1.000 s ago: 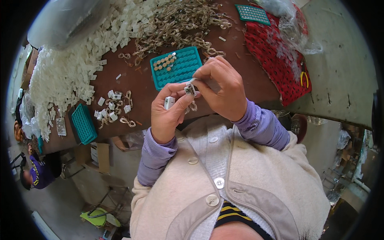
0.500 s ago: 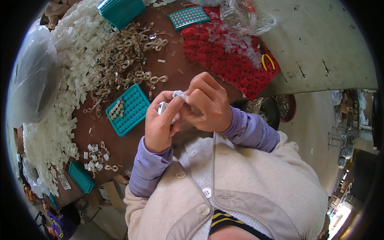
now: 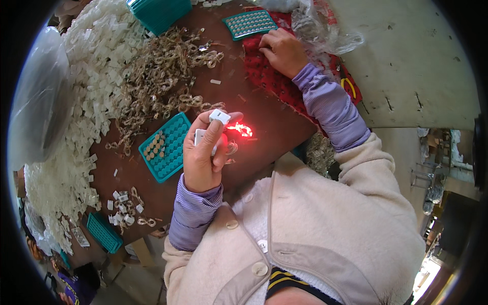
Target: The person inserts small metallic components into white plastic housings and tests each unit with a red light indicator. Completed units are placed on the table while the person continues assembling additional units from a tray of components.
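Observation:
My left hand (image 3: 202,157) is closed around small white battery cases. One case (image 3: 219,116) sticks up between thumb and forefinger, and a second case (image 3: 200,136) shows lower in the palm. A short loop of string lights (image 3: 243,130) glows red beside the upper case. Over the red patterned cloth (image 3: 264,76) my right hand (image 3: 285,53) is bent, its fingers drawn together, just below a teal tray of round silver button cells (image 3: 250,24). What its fingertips hold, if anything, is hidden.
Coiled light strings (image 3: 157,81) lie beside a large heap of clear plastic pieces (image 3: 96,66). A teal tray (image 3: 175,147) partly filled with round cells stands left of my left hand. Yellow-handled pliers (image 3: 348,87) and a clear plastic bag (image 3: 325,28) lie at the right.
My right hand has left my left hand and moved up and away to the cloth by the tray of cells. The lights beside the upper case are now lit red.

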Action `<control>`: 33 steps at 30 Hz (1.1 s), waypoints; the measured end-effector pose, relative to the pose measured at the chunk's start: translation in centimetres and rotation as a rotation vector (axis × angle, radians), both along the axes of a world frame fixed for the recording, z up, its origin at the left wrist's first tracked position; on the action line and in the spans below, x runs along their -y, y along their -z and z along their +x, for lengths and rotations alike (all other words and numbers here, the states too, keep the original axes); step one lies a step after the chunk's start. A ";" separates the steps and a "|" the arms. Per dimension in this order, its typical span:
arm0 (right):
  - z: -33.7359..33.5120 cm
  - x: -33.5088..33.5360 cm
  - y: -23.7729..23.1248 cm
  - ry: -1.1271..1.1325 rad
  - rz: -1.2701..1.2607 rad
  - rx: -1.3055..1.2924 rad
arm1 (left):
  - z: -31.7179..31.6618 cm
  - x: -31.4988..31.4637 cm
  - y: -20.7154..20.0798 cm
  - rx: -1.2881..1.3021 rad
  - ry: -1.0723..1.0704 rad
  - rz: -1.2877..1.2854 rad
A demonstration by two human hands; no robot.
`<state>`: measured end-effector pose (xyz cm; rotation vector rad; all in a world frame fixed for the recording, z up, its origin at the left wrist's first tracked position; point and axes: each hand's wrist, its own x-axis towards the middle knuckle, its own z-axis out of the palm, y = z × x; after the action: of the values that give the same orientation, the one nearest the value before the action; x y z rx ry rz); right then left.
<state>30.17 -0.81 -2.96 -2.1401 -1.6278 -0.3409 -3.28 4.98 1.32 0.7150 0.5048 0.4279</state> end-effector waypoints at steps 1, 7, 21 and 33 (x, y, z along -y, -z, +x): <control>-0.6 0.1 -0.3 -0.038 0.107 -0.003 | -0.3 -0.1 -0.1 -0.002 0.008 -0.029; -12.0 4.8 -5.2 -0.301 0.287 -0.775 | -0.8 0.5 -0.5 -0.004 0.047 -0.158; -18.4 7.2 -8.4 -0.552 0.277 -0.602 | -3.5 2.2 0.4 0.027 0.056 0.051; -21.5 5.4 -8.1 -0.553 0.287 -0.574 | -6.2 0.2 0.9 0.181 0.127 -0.002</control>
<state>8.65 -6.20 5.10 -1.3313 -1.6088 0.1897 -9.47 4.82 0.41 0.6947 0.2880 0.3684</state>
